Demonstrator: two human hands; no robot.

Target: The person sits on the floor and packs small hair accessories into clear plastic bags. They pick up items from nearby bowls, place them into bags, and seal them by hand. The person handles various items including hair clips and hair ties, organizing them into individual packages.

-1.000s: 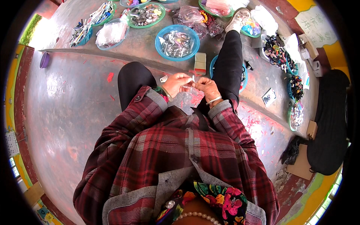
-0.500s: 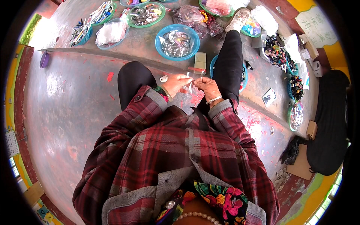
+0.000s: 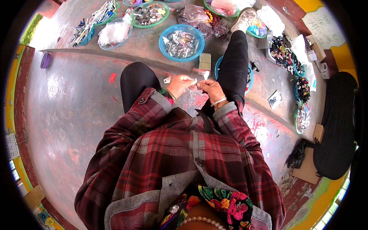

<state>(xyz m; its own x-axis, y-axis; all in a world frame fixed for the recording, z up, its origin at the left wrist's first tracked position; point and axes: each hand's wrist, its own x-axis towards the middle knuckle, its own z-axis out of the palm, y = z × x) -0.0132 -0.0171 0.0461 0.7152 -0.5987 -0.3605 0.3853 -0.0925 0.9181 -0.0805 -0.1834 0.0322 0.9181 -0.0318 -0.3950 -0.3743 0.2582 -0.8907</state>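
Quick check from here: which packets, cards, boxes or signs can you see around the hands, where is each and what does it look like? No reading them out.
Small clear packet: pinched between left hand and right hand.
Tan boxes: on the floor past the hands, by the blue bowl.
Dark card: flat on the floor, right of the leg.
Pale handwritten sheet: upper right.
Cardboard box: right edge.

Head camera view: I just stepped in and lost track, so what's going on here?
A person in a red plaid shirt sits on a grey concrete floor, legs out. The left hand and right hand meet in front, pinching a small white piece between the fingertips. Ahead lies a round blue plastic basin of small clear packets, with two small tan blocks beside it.
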